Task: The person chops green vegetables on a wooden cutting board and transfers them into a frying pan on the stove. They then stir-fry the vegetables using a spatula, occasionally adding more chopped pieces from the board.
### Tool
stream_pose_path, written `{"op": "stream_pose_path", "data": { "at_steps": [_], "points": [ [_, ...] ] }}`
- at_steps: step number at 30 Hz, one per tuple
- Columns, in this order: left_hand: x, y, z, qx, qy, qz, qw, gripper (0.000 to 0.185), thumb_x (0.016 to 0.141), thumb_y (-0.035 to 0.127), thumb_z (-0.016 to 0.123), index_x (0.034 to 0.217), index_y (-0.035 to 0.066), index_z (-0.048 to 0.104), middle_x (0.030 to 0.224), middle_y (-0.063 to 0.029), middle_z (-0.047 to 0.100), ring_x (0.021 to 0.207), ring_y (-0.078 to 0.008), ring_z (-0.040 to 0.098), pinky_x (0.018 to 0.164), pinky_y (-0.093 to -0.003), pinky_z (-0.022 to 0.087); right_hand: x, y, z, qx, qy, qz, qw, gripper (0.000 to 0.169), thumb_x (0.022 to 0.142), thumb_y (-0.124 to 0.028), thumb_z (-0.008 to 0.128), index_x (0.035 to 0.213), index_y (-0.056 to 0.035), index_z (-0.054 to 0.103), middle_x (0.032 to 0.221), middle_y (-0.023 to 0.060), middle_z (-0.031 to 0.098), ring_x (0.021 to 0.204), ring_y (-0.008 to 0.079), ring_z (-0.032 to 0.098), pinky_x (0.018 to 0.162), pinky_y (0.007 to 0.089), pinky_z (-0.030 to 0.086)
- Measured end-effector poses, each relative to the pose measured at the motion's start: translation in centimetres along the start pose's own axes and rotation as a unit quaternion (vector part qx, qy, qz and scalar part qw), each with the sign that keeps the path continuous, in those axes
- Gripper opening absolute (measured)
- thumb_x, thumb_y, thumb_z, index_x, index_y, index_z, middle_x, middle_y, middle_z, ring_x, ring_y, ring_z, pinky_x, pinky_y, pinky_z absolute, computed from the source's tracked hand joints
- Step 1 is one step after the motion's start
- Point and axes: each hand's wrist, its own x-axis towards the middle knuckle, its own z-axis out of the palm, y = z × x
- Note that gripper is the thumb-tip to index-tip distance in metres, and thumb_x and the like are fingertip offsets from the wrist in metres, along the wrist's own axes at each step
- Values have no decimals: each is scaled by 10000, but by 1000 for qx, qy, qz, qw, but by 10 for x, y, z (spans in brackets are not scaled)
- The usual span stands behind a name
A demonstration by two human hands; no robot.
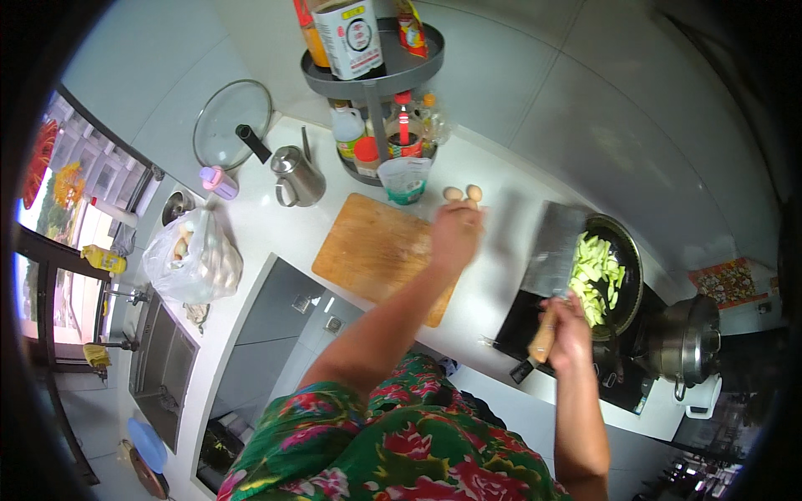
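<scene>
My right hand grips the wooden handle of a broad cleaver, whose blade stands beside and partly over a black frying pan of sliced green vegetable. My left hand is blurred at the right upper edge of a wooden cutting board. Its fingers are at a brown egg, partly hidden, just below two other eggs on the white counter; whether they grip it cannot be told. Small light scraps lie on the board.
A two-tier condiment rack stands behind the board. Left of it are a metal pot with a spout, a glass lid, a pink bottle and a bag of eggs near the sink. A steel pot stands right of the pan.
</scene>
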Motion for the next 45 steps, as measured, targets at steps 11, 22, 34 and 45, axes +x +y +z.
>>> {"op": "stream_pose_path", "data": {
  "at_steps": [11,22,34,45],
  "points": [
    [-86,-185,-150,271,12,-244,931,212,783,120,595,982,87,658,924,-144,629,872,-341,609,768,-433,485,58,189,127,-113,-200,73,970,221,899,-3,531,1100,-50,611,893,5,598,804,105,536,750,239,443],
    [-83,-221,-137,331,-17,-233,914,183,821,135,526,947,74,643,917,-147,626,888,-329,606,791,-419,485,93,234,102,-491,-60,-297,817,385,715,-99,677,1097,-72,630,1025,165,627,939,328,593,868,393,468],
    [-118,-166,-193,176,135,-238,946,138,788,119,583,876,17,557,843,-191,611,801,-361,607,701,-425,489,6,156,116,-426,-197,-166,868,318,845,-60,622,1160,-87,588,1033,53,548,927,130,510,798,263,445],
    [-398,-171,-409,145,505,-442,727,142,769,196,667,733,70,612,656,-43,634,602,-153,593,606,-301,478,-16,144,108,-392,-348,-64,849,207,904,-15,539,1101,-38,598,948,-7,577,835,71,501,775,197,407]
  ]
}}
